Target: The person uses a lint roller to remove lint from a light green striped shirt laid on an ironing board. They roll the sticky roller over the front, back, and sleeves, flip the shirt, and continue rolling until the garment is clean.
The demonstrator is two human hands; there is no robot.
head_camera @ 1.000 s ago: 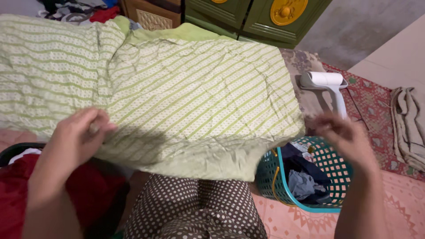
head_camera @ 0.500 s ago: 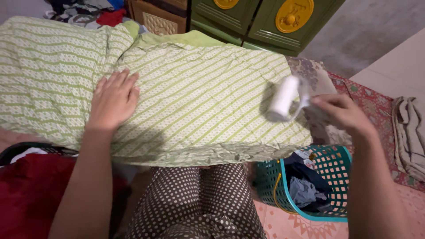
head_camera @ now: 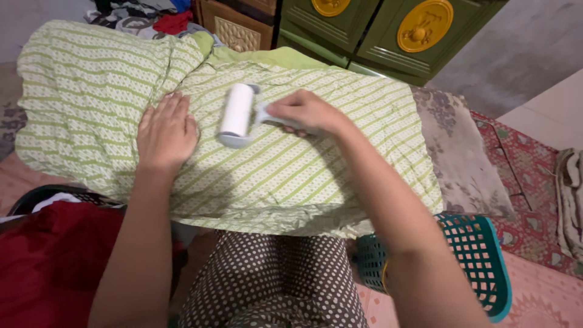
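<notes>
A green-striped patterned cloth [head_camera: 303, 164] lies spread over a padded surface in front of me. My left hand [head_camera: 165, 130] rests flat on it, fingers apart, pressing the fabric down. My right hand [head_camera: 303, 112] grips the handle of a white lint roller [head_camera: 237, 114], whose roll lies on the cloth just right of my left hand.
A teal plastic laundry basket [head_camera: 486, 267] stands on the floor at lower right. Red clothing [head_camera: 42, 255] fills a dark basket at lower left. Green cabinets with yellow medallions [head_camera: 419, 30] stand behind. A folded beige cloth [head_camera: 571, 200] lies at the right edge on a red mat.
My right hand picked up the lint roller from the right and carried it left onto the cloth's middle. My left hand let go of the cloth's edge and laid flat on it.
</notes>
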